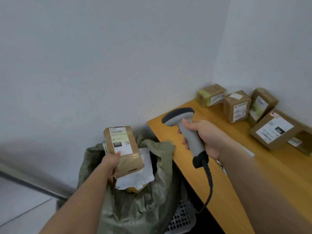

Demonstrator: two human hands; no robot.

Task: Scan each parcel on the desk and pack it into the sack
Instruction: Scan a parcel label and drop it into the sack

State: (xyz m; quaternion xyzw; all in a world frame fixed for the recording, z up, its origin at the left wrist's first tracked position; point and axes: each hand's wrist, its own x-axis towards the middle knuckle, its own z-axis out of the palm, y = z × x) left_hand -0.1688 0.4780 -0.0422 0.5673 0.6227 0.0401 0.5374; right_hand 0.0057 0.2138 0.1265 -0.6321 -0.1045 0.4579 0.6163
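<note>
My left hand [110, 162] grips one parcel [123, 149] by its lower end, label up, directly over the open mouth of the sack [135, 211]. The sack stands on the floor against the left edge of the desk [236, 179]. It already holds several parcels; I cannot count them. My right hand [200, 137] is closed round the scanner [187, 130] above the desk's left edge, head turned toward the held parcel. A small reddish mark shows low on the parcel's face; whether this scan has registered I cannot tell. Five parcels [236, 107] stand along the desk's far right, near the corner. My judgement: the task is roughly half done, with this parcel to drop and those five left.
</note>
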